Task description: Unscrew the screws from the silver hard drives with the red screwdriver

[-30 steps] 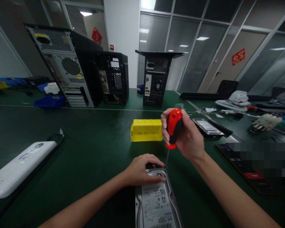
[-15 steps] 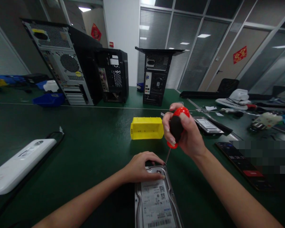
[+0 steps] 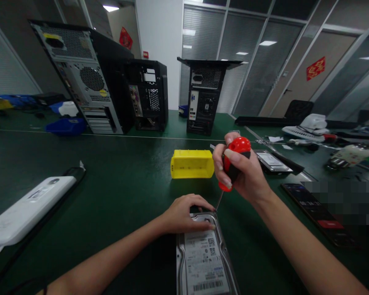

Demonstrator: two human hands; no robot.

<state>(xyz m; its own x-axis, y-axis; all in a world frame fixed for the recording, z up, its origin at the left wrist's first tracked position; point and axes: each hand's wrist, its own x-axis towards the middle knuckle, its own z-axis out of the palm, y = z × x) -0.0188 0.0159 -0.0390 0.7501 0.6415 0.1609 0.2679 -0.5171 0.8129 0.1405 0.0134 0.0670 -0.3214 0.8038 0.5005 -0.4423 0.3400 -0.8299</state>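
Note:
A silver hard drive [image 3: 203, 258] with a white printed label lies on the green table at the bottom centre. My left hand [image 3: 187, 215] grips its far end, thumb on top and fingers along the far edge. In my right hand [image 3: 242, 168] is a screwdriver [image 3: 239, 144] with a red and black handle, held tilted. Its thin shaft points down to the drive's far right corner, where the tip meets or nearly meets the corner by my left fingertips. Any screw there is too small to make out. Just beyond the hands sits a yellow plastic bin [image 3: 192, 164].
Computer cases [image 3: 110, 82] stand along the back, one more [image 3: 204, 98] near the middle. A white power strip [image 3: 33, 207] with a cable lies left. To the right are a second hard drive [image 3: 272, 161] and a phone [image 3: 316, 213]. A blue bin [image 3: 66, 127] sits back left.
The screwdriver handle has turned in my right hand, showing more red, and my thumb has shifted on it. My left hand keeps its hold on the drive. The whole view has shifted slightly.

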